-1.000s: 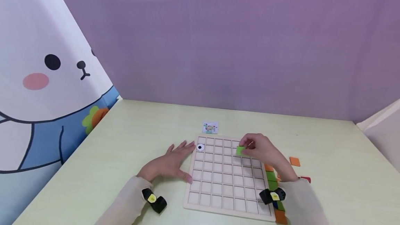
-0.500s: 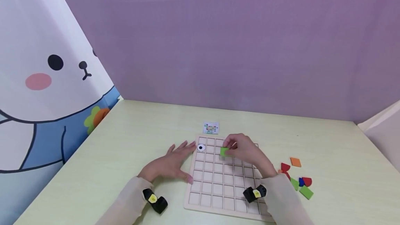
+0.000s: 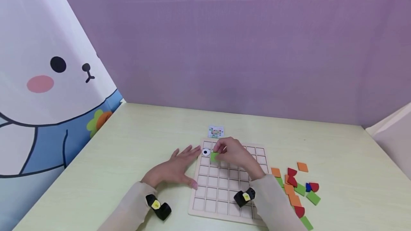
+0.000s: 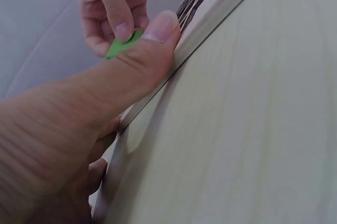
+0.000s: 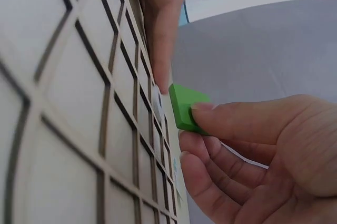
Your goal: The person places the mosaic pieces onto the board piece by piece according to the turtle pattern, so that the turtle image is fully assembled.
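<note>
My right hand (image 3: 232,152) pinches a green square tile (image 3: 214,157) between thumb and fingers, just above the upper left of a wooden grid board (image 3: 208,205). In the right wrist view the green tile (image 5: 185,109) is tilted and apart from the board's grid (image 5: 108,92). A round white eye piece with a black dot (image 3: 206,152) lies on the board, to the left of the tile. My left hand (image 3: 173,167) rests with spread fingers along the board's left edge; its thumb (image 4: 158,31) touches that edge in the left wrist view.
Loose orange (image 3: 294,200), green (image 3: 313,198), red (image 3: 299,211) and blue pieces (image 3: 308,187) lie to the right of the board, some partly hidden by the right sleeve. A small printed picture card (image 3: 216,131) lies behind the board. A purple curtain (image 3: 244,45) borders the table's back.
My right hand has carried the green tile leftward across the top of the board, close to the eye piece. More loose pieces now show on the right. The left hand has stayed put.
</note>
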Action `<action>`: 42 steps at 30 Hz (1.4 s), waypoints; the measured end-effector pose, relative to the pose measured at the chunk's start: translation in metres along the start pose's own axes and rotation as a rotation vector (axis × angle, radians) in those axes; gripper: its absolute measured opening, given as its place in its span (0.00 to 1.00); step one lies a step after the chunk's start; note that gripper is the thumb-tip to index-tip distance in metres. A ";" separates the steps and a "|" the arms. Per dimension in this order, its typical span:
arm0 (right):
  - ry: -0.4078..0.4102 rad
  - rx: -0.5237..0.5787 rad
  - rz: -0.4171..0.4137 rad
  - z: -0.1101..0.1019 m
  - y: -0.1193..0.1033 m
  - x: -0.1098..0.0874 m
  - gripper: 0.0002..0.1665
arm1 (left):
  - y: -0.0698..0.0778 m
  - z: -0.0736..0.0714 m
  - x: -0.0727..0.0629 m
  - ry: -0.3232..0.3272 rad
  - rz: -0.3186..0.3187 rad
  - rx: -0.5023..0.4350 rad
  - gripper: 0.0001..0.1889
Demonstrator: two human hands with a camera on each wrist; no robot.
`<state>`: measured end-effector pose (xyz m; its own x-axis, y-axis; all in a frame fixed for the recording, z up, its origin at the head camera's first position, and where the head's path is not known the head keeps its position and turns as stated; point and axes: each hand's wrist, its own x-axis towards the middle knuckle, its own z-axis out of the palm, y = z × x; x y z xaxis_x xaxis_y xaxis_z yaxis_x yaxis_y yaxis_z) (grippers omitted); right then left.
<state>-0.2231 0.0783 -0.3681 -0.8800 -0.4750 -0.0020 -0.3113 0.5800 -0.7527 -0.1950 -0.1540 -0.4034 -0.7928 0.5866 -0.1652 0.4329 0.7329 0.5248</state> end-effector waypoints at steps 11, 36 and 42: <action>-0.027 0.005 -0.006 0.012 -0.006 0.007 0.07 | 0.002 0.001 0.001 0.004 0.001 0.006 0.60; 0.032 -0.060 -0.045 0.026 -0.010 0.007 0.06 | 0.004 0.000 0.002 -0.004 -0.004 0.012 0.58; 0.019 -0.052 -0.042 0.026 -0.008 0.006 0.05 | 0.004 0.001 0.002 -0.001 -0.001 0.019 0.58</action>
<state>-0.2165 0.0533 -0.3791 -0.8725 -0.4868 0.0417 -0.3656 0.5940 -0.7166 -0.1942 -0.1497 -0.4023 -0.7926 0.5866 -0.1667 0.4403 0.7397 0.5089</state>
